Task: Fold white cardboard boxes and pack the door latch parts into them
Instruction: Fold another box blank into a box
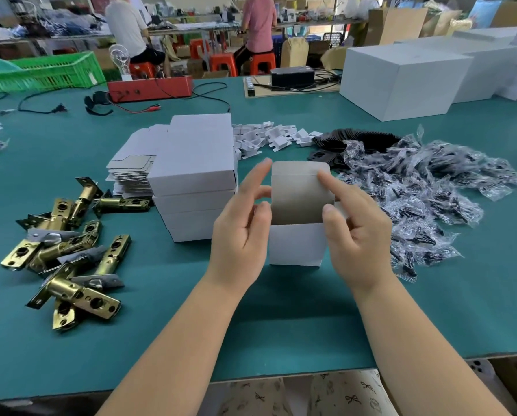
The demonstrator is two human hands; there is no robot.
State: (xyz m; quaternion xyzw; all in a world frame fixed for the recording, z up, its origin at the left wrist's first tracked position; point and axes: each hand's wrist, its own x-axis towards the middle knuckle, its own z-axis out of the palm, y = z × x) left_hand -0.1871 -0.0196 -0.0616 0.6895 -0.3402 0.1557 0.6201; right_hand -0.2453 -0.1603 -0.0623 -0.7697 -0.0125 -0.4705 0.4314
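Nearest, at the bottom edge of the frame: patterned fabric point(308, 391) below the table lip, two bare forearms reaching up from it over the green table mat point(281, 319). Mid-frame, held just above the mat: a small white cardboard box point(296, 244), upright, top flap point(300, 187) raised and showing its grey inner face. Left hand point(240, 232) against the box's left side, thumb and fingers curled onto its edge, index finger stretched up beside the flap. Right hand point(357, 232) on the right side, thumb pressed at the open rim, index finger extended onto the flap's upper right corner, remaining fingers curled behind the box wall. Lower left of the frame: a loose heap of brass door latch parts point(68, 253) lying on the mat, well apart from the box. Just beyond the left hand: a stack of folded white boxes point(194, 187), with flat unfolded box blanks point(131, 169) piled beside it on the left. Right of centre: a spread of small clear plastic bags point(425, 199) with dark contents, black plates point(356, 139) fanned behind them, and small white card inserts point(269, 136) scattered near the stack. Farther back: a red device point(150, 88) with cables, a green crate point(47, 72) at upper left, large white cartons point(401, 79) at upper right. Farthest, along the top: two seated people point(191, 28) facing away at another bench.
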